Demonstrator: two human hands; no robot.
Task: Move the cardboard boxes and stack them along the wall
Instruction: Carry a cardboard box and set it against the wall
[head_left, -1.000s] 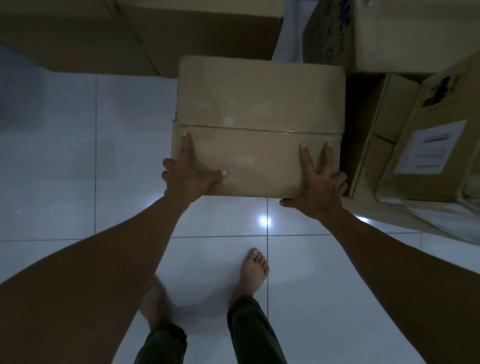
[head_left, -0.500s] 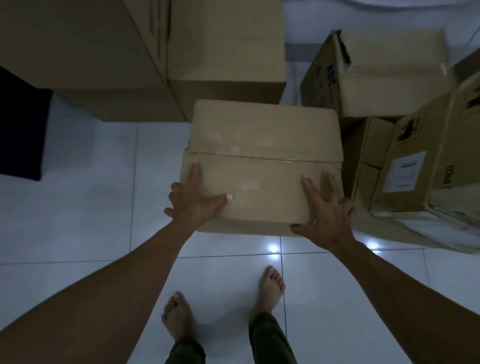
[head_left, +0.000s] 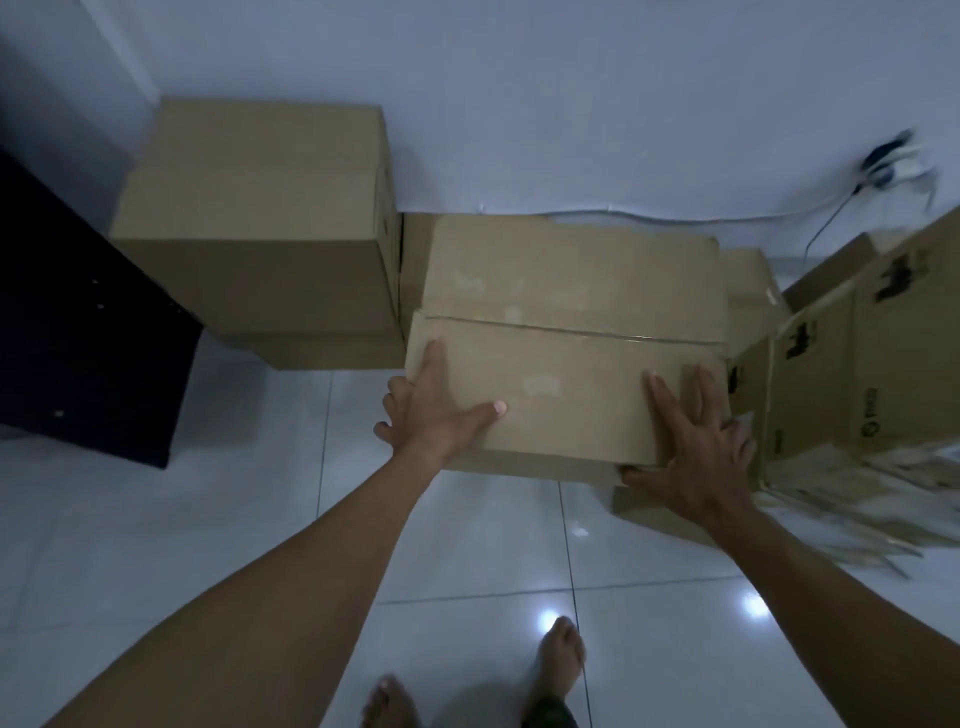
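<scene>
Carried box (head_left: 566, 332) between stacked boxes (head_left: 249, 223) left and printed boxes (head_left: 872, 364) right, wall (head_left: 571, 104) behind.

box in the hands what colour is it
Plain brown cardboard box with pale scuffed patches on top, best seen in the head view.

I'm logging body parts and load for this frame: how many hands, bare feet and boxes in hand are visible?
Hands: 2, left hand and right hand
Bare feet: 2, left foot and right foot
Boxes in hand: 1, the held box
Total: 5
</scene>
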